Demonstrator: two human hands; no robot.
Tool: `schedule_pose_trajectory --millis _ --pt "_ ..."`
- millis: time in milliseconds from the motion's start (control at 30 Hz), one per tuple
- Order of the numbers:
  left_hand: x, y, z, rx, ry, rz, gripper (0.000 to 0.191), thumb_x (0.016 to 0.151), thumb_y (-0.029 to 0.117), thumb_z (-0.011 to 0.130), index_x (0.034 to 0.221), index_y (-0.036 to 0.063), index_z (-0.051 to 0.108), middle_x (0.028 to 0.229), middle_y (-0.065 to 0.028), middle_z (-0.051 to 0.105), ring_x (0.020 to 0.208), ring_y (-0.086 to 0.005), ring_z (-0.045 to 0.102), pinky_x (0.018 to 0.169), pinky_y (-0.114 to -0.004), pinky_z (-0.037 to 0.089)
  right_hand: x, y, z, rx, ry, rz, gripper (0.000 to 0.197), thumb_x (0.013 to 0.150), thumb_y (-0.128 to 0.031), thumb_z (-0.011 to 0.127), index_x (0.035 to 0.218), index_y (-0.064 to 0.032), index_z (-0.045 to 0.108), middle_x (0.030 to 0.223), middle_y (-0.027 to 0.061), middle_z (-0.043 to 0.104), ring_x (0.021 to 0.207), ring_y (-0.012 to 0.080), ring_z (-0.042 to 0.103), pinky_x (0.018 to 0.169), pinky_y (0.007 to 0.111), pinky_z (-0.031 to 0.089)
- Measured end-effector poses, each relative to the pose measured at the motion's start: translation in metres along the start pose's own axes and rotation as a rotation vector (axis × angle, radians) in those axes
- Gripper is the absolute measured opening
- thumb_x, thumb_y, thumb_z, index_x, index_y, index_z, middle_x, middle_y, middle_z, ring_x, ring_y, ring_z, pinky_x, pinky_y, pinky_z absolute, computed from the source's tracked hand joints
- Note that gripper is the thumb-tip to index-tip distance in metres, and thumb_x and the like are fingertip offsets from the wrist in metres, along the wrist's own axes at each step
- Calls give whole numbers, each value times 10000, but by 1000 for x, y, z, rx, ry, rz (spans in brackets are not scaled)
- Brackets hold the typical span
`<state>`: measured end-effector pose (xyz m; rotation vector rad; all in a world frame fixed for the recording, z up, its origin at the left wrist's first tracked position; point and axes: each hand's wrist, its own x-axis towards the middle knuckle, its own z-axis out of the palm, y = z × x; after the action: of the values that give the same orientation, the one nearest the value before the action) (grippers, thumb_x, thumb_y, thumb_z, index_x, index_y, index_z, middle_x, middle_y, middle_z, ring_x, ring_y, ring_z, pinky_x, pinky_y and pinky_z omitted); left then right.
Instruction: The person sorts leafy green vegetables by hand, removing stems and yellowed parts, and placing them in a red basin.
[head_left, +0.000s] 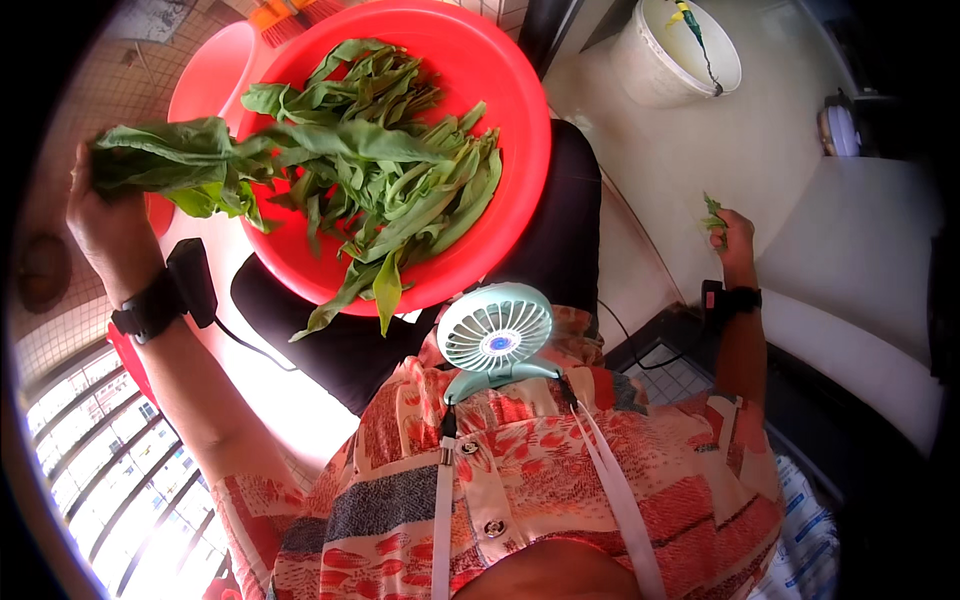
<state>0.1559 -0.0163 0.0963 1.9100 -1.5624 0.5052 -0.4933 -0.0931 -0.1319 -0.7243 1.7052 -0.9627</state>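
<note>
My left hand is closed around a bunch of long green leaves at the far left. That bunch stretches sideways over the rim of a red plastic basin. More long-leaved greens lie heaped inside the basin, and a few leaf tips hang over its near edge. The basin rests at my dark-trousered legs. Well away to the right, my right hand grips a small leafy scrap between its fingers. Both wrists carry black straps with small devices.
A white bucket with a green-and-yellow item hanging in it stands at the upper right. Behind the red basin are a pink-red bucket and an orange-red broom. A mint-green fan hangs at my chest. Window bars line the lower left.
</note>
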Motion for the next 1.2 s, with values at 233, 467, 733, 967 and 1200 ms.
schedule_pose_trajectory --millis 233,467,733,967,1200 --pt "22 -18 30 -1128 -139 -449 323 926 185 408 1041 -77 558 1068 -189 593 964 -266 587 877 -339 452 -4 15 -45 390 80 105 136 816 -135 563 813 1 547 617 57 511 433 109 420 386 210 326" --pt "-73 96 177 -625 -861 -145 135 788 162 634 844 42 610 683 -84 599 680 -147 605 597 -307 474 -26 -25 44 535 -450 -14 118 793 -111 516 832 1 518 826 138 589 466 106 401 419 214 327" --pt "-133 112 224 -92 -1062 172 194 693 218 621 820 77 661 761 -178 626 761 -332 619 692 -396 495 -65 -74 129 600 -893 -67 125 740 -87 489 787 29 499 916 255 592 454 77 342 406 195 302" --pt "-114 109 169 -889 -1040 -443 160 746 31 647 900 -9 638 574 23 538 518 -32 461 449 -207 355 -98 -88 197 301 -1015 -64 163 718 -81 519 834 30 548 827 138 600 481 57 400 408 173 319" --pt "-97 116 115 -907 -1012 -415 124 761 5 626 884 -5 641 624 39 559 569 -17 474 504 -183 382 -127 -102 246 -43 -934 -333 212 768 -47 459 904 -14 619 725 -5 558 628 34 495 474 174 397"
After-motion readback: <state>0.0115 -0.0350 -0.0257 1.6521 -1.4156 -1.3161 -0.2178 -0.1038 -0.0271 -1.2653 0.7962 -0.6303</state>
